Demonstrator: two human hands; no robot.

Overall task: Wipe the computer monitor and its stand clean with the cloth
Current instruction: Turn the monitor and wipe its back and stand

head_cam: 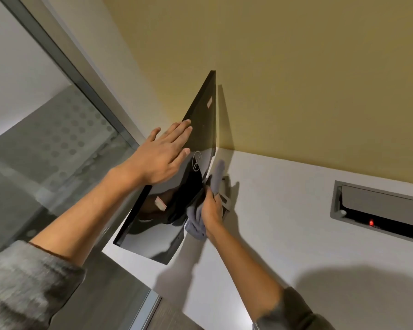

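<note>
The left hand point(162, 156) lies spread flat on the monitor point(174, 186) back to steady it on the counter point(284, 198), while the right hand point(211, 208) grips the grey cloth point(196, 222) bunched against the stand point(225, 189), probably wiping it.

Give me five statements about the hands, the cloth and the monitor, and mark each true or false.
1. The left hand lies flat and open on the back of the monitor. True.
2. The right hand is empty. False: it grips a grey cloth.
3. The cloth is down by the stand, behind the monitor. True.
4. The monitor lies face down on the desk. False: it stands tilted on its stand.
5. The hatch in the desk is to the left of the monitor. False: it is to the right, with a red light showing inside.
</note>
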